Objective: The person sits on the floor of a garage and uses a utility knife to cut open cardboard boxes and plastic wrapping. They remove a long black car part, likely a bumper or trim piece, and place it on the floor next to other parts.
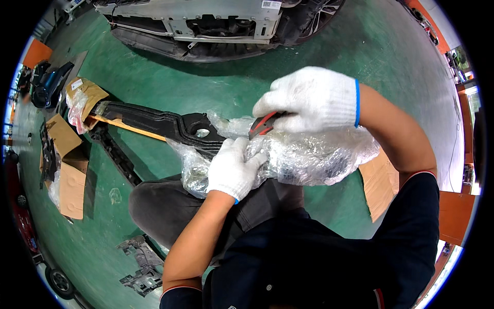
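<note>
A long black molded car part [159, 118] lies across in front of my lap, its right end wrapped in clear plastic wrap [314, 157]. My right hand [311, 100], in a white knit glove with a blue cuff, is closed around a red and black utility knife [263, 125]. The knife's front end points down at the wrap where it meets the black part; its blade tip cannot be made out. Just left of the knife, my gloved left hand [234, 167] grips the wrap, with the thumb apart from the fingers. More loose wrap hangs below the part beside this hand.
A car with its front bumper off [206, 26] stands ahead. Left on the green floor are an opened cardboard box [72, 188], a narrow black strip [116, 154] and brown paper packaging [90, 92]. A broken grey plastic piece [141, 265] lies near my knee, and a cardboard sheet [378, 183] right.
</note>
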The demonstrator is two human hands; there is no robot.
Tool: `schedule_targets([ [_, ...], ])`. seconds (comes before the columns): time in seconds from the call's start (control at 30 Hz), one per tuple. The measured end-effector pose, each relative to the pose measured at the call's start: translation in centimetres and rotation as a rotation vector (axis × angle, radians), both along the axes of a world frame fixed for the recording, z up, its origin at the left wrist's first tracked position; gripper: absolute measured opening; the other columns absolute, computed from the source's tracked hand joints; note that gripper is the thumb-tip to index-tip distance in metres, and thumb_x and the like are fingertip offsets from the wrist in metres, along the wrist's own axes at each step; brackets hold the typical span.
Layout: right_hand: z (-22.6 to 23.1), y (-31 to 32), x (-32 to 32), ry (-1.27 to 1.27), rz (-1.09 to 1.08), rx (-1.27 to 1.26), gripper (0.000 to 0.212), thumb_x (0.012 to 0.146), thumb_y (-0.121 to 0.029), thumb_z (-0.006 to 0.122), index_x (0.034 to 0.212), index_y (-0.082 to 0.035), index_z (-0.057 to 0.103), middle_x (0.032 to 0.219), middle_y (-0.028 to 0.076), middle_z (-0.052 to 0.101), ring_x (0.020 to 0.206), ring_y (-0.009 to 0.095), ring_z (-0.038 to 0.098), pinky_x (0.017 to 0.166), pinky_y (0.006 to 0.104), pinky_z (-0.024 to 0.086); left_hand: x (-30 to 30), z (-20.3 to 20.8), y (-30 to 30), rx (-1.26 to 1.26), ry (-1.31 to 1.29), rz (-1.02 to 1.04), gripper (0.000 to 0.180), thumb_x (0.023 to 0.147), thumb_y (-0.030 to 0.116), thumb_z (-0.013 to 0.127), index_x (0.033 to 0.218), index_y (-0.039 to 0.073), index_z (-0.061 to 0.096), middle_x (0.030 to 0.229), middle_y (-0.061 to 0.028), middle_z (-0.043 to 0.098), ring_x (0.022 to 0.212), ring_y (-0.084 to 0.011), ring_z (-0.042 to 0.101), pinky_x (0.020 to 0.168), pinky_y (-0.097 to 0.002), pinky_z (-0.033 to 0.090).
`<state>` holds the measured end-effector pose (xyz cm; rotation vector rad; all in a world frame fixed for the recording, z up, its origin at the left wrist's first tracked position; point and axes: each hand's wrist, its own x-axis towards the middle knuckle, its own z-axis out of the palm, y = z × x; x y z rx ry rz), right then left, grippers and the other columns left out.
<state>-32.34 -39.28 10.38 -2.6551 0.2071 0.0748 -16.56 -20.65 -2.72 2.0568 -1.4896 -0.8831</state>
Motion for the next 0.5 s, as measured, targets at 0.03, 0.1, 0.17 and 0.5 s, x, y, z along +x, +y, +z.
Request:
schedule_targets([
  [0.03, -0.2, 0.5, -0.2, 0.009, -0.004, -0.035, 0.030, 0.090, -0.025, 0.074, 0.116, -0.009, 0.075, 0.097, 0.017, 0.074, 0.096, 0.040, 0.072, 0.085, 0.0502, 0.058, 0.1, -0.4, 0.0, -0.018, 0.044, 0.012, 0.049, 0.091, 0.036, 0.085, 0.115, -0.004, 0.072, 0.108, -0.0261, 0.072, 0.104, -0.0460, 0.070, 0.095, -0.0498, 0.056],
  [0.1, -0.8, 0.9, -0.6, 0.011, 0.040, -0.047, 0.027, 0.090, -0.025, 0.075, 0.112, -0.010, 0.074, 0.095, 0.016, 0.072, 0.092, 0.039, 0.072, 0.081, 0.0503, 0.059, 0.5, -1.4, 0.5, -0.041, 0.120, 0.028, 0.040, 0.095, 0.032, 0.082, 0.114, -0.002, 0.074, 0.108, -0.0217, 0.075, 0.101, -0.0370, 0.073, 0.089, -0.0479, 0.057],
  [0.17, 0.4, 1.4, -2.0, 0.050, 0.049, -0.112, 0.025, 0.089, -0.023, 0.075, 0.111, -0.010, 0.074, 0.093, 0.014, 0.070, 0.089, 0.037, 0.072, 0.078, 0.0483, 0.059, 0.8, -1.4, 0.5, 0.039, 0.332, 0.103, 0.033, 0.096, 0.027, 0.081, 0.112, -0.001, 0.076, 0.104, -0.0162, 0.076, 0.095, -0.0271, 0.073, 0.083, -0.0426, 0.058],
  [0.5, 5.9, 0.2, -6.0, -0.045, -0.077, -0.161, 0.029, 0.091, -0.023, 0.078, 0.118, -0.013, 0.078, 0.091, 0.011, 0.072, 0.084, 0.031, 0.074, 0.075, 0.0416, 0.060, 2.5, -2.8, 0.9, -0.149, 0.471, -0.147, 0.020, 0.097, 0.015, 0.082, 0.109, 0.000, 0.076, 0.102, -0.0001, 0.072, 0.093, -0.0106, 0.064, 0.084, -0.0309, 0.054],
])
